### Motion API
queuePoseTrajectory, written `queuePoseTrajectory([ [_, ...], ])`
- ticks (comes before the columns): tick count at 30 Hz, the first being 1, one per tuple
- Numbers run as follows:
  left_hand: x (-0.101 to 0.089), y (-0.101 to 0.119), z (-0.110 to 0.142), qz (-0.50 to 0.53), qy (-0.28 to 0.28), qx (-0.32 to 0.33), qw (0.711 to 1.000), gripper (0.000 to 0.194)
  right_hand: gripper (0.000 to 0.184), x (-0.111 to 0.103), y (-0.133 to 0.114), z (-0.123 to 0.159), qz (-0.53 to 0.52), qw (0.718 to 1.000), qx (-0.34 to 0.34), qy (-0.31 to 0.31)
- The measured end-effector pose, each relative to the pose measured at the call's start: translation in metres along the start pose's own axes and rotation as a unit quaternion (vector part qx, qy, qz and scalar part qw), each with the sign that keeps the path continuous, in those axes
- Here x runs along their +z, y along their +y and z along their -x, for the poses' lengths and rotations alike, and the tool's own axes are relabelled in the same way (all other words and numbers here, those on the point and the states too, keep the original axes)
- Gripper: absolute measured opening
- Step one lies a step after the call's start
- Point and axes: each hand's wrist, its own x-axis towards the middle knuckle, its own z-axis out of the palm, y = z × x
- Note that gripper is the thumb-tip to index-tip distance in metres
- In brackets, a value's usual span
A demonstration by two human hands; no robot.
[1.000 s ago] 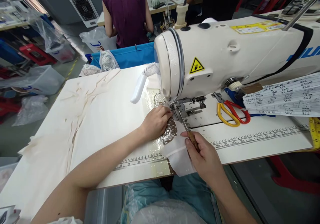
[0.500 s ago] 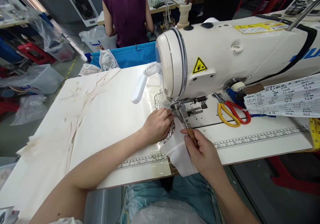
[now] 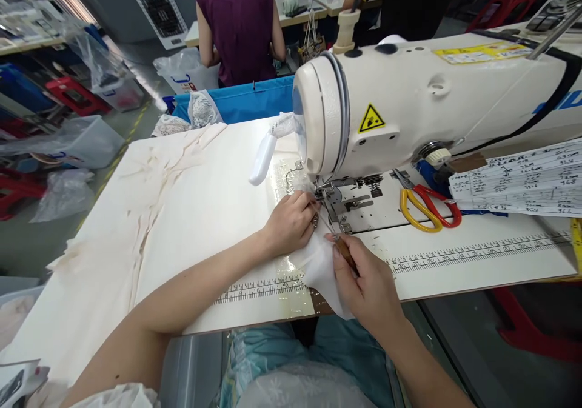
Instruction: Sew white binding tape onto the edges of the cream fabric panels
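My left hand [image 3: 291, 223] bunches its fingers over sheer white fabric [image 3: 317, 267]; pinching or pressing, I can't tell. The cloth runs lengthwise between my 2 hands toward my lap. My right hand [image 3: 366, 274] grips a slim, brown wooden-handled metal tool [image 3: 346, 255], pointing leftward; the silvery presser foot [image 3: 320, 192] sits nearer my left fingers.

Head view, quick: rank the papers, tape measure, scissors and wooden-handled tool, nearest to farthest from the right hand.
1. Wooden-handled tool: held in the right hand's fingers.
2. Scissors: on the table, beyond the hand and to its right.
3. Papers: farther right, just past the scissors.
4. Tape measure: at the picture's far right edge.
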Motion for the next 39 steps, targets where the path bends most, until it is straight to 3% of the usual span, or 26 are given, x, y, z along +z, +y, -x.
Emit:
queuePoseTrajectory([
  [4, -0.001, 0.001, -0.011, -0.025, -0.022, -0.011, 0.999, 0.021, 0.028, 0.008, -0.015, -0.005, 0.009, 0.992, -0.122, 0.023],
  [8, 0.002, 0.005, -0.024, -0.094, -0.054, -0.023, 0.994, 0.026, 0.029, 0.012, -0.027, -0.003, 0.017, 0.986, -0.166, 0.029],
  [13, 0.009, -0.005, -0.019, 0.029, 0.058, -0.117, 0.991, 0.015, 0.025, 0.005, -0.01, 0.013, 0.094, 0.989, -0.107, 0.045],
  [16, 0.01, -0.016, -0.014, 0.12, 0.087, -0.117, 0.982, 0.013, 0.031, -0.001, 0.008, 0.017, 0.197, 0.979, -0.031, 0.046],
  [19, 0.01, -0.022, -0.014, 0.186, 0.095, -0.114, 0.971, 0.016, 0.037, 0.001, 0.019, 0.012, 0.258, 0.965, -0.003, 0.038],
  [23, 0.01, -0.023, -0.017, 0.235, 0.109, -0.138, 0.956, 0.015, 0.036, 0.009, 0.024, 0.002, 0.281, 0.959, -0.019, 0.038],
  [39, 0.007, -0.021, -0.018, 0.247, 0.103, -0.138, 0.953, 0.015, 0.037, 0.013, 0.027, -0.001, 0.262, 0.964, -0.032, 0.042],
])
